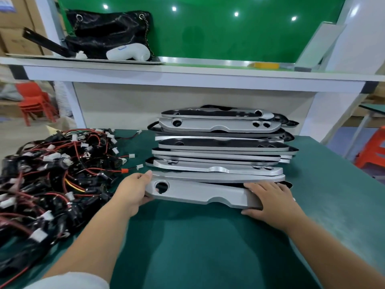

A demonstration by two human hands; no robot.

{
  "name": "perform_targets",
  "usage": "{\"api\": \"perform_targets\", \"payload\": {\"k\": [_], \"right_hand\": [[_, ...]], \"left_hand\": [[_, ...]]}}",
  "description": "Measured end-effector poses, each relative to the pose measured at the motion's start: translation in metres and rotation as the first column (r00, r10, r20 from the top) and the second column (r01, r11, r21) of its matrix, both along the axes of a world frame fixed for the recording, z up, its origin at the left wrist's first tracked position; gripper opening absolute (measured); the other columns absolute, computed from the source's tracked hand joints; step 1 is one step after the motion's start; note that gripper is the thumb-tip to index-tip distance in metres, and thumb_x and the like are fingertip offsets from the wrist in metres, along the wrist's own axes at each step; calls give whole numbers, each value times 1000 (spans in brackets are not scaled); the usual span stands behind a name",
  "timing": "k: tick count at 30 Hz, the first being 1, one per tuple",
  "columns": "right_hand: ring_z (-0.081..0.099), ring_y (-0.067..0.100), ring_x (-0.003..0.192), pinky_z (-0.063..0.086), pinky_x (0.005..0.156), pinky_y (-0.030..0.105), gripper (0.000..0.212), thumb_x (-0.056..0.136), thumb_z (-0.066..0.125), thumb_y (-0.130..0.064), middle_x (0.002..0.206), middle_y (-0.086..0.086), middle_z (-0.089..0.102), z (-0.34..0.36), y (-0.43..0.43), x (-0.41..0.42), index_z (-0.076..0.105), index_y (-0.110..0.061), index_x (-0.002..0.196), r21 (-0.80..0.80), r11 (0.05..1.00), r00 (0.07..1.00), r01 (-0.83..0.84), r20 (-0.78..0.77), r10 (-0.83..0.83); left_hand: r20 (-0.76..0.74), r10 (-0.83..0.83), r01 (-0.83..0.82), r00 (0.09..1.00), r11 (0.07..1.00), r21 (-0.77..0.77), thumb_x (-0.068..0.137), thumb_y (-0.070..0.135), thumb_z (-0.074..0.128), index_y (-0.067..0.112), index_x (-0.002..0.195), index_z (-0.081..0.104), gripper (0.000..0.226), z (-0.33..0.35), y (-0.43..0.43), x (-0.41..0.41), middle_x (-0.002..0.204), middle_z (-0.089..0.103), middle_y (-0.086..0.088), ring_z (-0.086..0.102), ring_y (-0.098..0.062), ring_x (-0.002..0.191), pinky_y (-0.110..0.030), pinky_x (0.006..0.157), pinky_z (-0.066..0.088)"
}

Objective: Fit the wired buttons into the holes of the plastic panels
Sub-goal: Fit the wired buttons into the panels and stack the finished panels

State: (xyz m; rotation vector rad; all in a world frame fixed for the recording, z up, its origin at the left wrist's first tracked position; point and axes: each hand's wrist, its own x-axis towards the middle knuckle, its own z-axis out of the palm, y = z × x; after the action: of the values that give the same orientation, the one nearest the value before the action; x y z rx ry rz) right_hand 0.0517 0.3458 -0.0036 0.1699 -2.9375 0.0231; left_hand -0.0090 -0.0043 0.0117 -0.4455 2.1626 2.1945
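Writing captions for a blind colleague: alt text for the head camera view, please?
A left hand and right hand hold a silver plastic panel by its ends, in front of a stack of similar panels on a green table. A heap of wired buttons lies to the left.

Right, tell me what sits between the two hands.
Head view: a silver panel with a round hole spans the gap, left hand holding one end, right hand the other.

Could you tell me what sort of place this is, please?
Probably a small factory assembly bench: stacked plastic panels and a heap of wired buttons lie on a green table, with cardboard boxes behind.
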Motion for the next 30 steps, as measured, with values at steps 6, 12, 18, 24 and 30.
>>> {"api": "perform_targets", "payload": {"k": [6, 12, 18, 24, 30], "right_hand": [[56, 24, 106, 17, 106, 45, 75, 59, 62, -73, 107, -4, 60, -18, -19, 44, 64, -24, 117, -96, 994, 940, 48, -331, -78], [41, 27, 120, 4, 104, 63, 73, 53, 80, -60, 119, 1, 55, -17, -34, 68, 62, -32, 118, -175, 961, 924, 214, -284, -257], [31, 21, 123, 11, 105, 67, 78, 57, 54, -75, 124, -2, 53, -16, -16, 82, 54, -37, 125, -252, 913, 896, 322, -229, -380], [31, 21, 122, -8, 105, 54, 80, 55, 50, -79, 122, -4, 53, -18, -13, 85, 51, -41, 126, -296, 890, 881, 348, -220, -418], [31, 22, 123, -8, 106, 53, 80, 58, 52, -81, 124, -7, 50, -16, -14, 84, 46, -43, 129, -255, 896, 892, 364, -182, -414]], "left_hand": [[-127, 66, -68, 990, 998, -12, 97, 29, 52, 15, 94, 60, 17, -16, -8, 47, 99, 65, -11, 62, -23, 85, -35, 67, 54], [-227, 62, -114, 972, 969, -221, 97, 30, 51, 25, 92, 60, 11, -11, -19, 82, 100, 63, 1, 59, -19, 95, -35, 82, 49], [-368, 260, -443, 893, 361, -821, 91, 22, 57, 17, 127, 58, 37, -3, -83, 97, 148, 37, -9, 17, -26, 143, -52, 116, 6], [-39, 227, -91, 973, 226, -970, 97, 35, 38, 22, 138, 44, 43, -4, -114, 110, 145, 41, -4, 29, -30, 135, -43, 103, 36], [48, 264, 28, 963, 80, -996, 91, 51, 47, 30, 143, 31, 58, -8, -95, 119, 146, 38, 5, 18, -20, 141, -62, 112, 6]]}}
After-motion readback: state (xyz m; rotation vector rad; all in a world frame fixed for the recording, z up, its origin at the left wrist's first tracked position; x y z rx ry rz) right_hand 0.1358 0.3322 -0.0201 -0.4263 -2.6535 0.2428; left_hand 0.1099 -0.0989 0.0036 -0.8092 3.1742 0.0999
